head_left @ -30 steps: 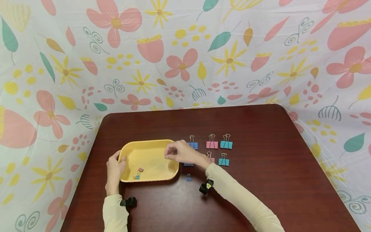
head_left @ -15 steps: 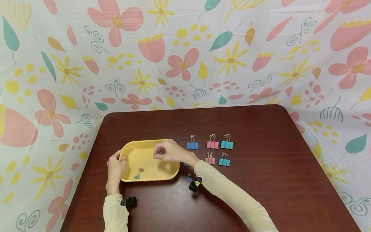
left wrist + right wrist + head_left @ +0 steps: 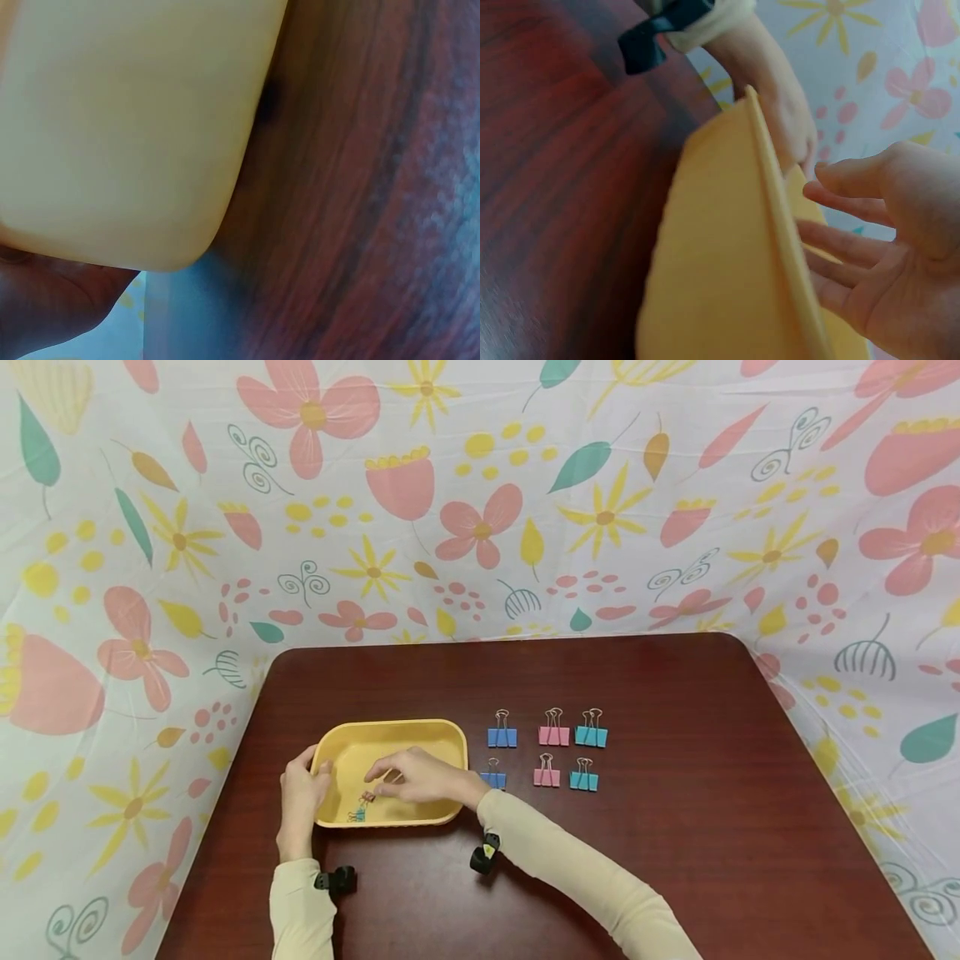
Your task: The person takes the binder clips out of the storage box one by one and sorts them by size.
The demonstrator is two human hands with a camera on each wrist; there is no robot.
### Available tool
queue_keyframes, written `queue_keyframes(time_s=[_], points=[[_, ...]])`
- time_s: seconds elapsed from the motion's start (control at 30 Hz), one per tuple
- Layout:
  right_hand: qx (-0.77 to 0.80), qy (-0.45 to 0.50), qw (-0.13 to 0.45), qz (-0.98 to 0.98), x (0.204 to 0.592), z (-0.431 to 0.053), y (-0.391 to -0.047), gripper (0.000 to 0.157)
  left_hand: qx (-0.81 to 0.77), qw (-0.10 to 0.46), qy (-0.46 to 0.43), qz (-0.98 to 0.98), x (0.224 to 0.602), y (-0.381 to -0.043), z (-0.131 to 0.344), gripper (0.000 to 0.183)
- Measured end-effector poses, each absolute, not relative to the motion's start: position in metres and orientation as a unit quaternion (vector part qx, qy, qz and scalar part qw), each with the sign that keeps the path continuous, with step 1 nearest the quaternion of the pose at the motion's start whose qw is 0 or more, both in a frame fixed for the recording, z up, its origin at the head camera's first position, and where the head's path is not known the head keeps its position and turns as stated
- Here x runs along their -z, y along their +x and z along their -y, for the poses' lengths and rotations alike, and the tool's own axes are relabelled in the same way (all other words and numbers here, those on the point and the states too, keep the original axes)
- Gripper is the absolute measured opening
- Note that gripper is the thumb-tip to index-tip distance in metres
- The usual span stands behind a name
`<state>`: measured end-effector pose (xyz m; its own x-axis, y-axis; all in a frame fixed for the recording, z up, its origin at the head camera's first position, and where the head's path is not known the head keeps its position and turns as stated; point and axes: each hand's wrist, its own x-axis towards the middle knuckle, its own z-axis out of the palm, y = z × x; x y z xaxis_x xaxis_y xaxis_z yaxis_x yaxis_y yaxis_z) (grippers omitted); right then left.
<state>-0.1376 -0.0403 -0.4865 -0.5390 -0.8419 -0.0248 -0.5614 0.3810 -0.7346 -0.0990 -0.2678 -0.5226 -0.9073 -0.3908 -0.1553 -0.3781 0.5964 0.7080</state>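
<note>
A yellow plastic tray (image 3: 442, 735) lies on the table. My left hand (image 3: 302, 793) grips its left end, the thumb inside the rim and the fingers outside. My right hand (image 3: 422, 777) is over the tray, fingers apart and loosely bent, with nothing seen between them in the right wrist view. Just below its fingertips, in the tray, are a small pink binder clip (image 3: 367, 797) and small teal binder clips (image 3: 360, 815), partly overlapping. To the tray's right are a large blue binder clip (image 3: 502, 737) and a smaller blue binder clip (image 3: 492, 780), partly behind the right wrist.
Right of the blue clips stand two pink binder clips (image 3: 553, 736) and two teal binder clips (image 3: 591, 736), in two rows by size. The brown tabletop (image 3: 675, 760) reaches a flowered cloth (image 3: 480, 568) behind. Each wrist wears a black camera.
My right hand has moved left and down into the tray, its fingers spreading from a closed pose. The small blue clip right of the tray is now hidden by the right arm. My left hand stays put.
</note>
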Motion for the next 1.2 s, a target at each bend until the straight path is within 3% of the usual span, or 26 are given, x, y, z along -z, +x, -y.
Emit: queue_keyframes(time_s=[0.77, 1.0, 1.2], points=[[0.272, -0.472, 0.261, -0.797, 0.51, 0.063, -0.118, 0.036, 0.395, 0.011, 0.217, 0.892, 0.526, -0.1, 0.267, 0.041], [0.253, -0.475, 0.237, -0.809, 0.514, 0.074, -0.115, 0.035, 0.395, 0.004, 0.213, 0.894, 0.527, -0.1, 0.268, 0.042], [0.237, -0.469, 0.259, -0.81, 0.514, 0.077, -0.116, 0.04, 0.397, 0.01, 0.208, 0.894, 0.527, -0.1, 0.269, 0.041]])
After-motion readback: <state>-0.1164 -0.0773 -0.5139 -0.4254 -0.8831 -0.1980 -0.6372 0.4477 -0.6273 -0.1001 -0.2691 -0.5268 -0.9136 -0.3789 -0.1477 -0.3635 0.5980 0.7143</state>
